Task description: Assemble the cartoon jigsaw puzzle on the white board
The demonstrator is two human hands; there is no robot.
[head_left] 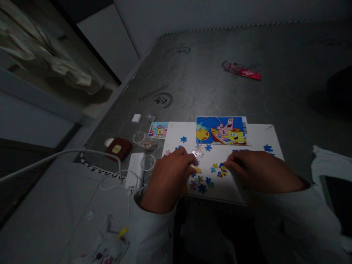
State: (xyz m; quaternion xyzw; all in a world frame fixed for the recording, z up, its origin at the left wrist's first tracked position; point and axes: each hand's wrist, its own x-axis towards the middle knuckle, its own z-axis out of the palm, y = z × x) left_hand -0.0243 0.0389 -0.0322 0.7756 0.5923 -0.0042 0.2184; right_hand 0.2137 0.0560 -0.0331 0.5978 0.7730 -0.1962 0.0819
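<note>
Loose jigsaw puzzle pieces (202, 188) lie on a white board (264, 135). My left hand (173, 176) is over the board's left part, fingers curled and pinched at a yellow puzzle piece (198, 169). On the right, my right hand (261, 170) has its fingertips closed at the edge of a small blue-and-yellow cluster of puzzle pieces (222, 169); its other fingers are tucked out of sight. Behind both hands lies a cartoon picture card (220, 131) with a blue background. Single blue pieces (183, 139) sit near the board's upper left.
Left of the board are a clear plastic cup (148, 141), a brown case (118, 148), a white power strip (134, 170) with a cable, and a second picture card (158, 130). A red wrapper (243, 70) lies farther back. A dark-screened device (337, 198) is at right.
</note>
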